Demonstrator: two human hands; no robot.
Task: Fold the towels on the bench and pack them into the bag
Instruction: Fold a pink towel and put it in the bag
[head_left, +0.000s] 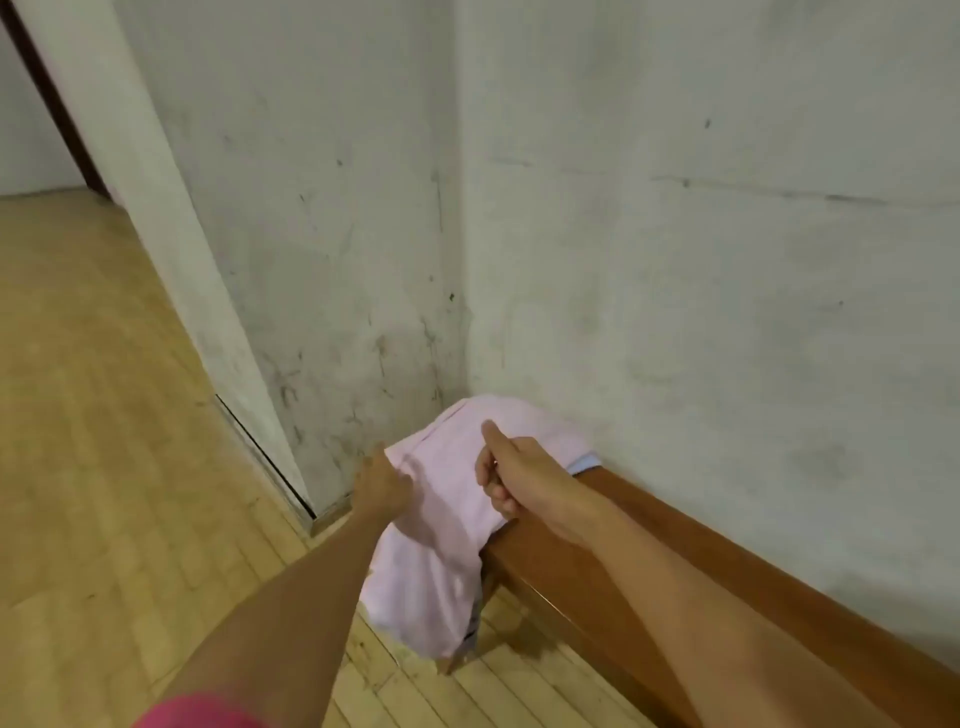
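**Inspector:** As matters stand at this moment, the task looks to be near its start. A pink towel (441, 519) lies draped over the far end of the desk (649, 561), bunched in the wall corner, with its lower part hanging off the desk end toward the wooden floor (130, 441) at about 6 o'clock.

**Clerk:** Any fold made?

**Inspector:** None that I can confirm. The cloth is rumpled, not squared. A pale blue edge (584, 462) shows from beneath the pink at its 3 o'clock side; possibly a second towel, I cannot say for sure.

**Clerk:** And the hands?

**Inspector:** The left hand (382, 486) is closed, pinching the towel's edge at its 9 o'clock side. The right hand (511, 480) rests on the cloth at the desk end, fingers curled with the thumb raised; whether it actually grips fabric I cannot tell.

**Clerk:** The bag?

**Inspector:** Not in view. My judgement: folding remains wholly to be done, and packing after it.
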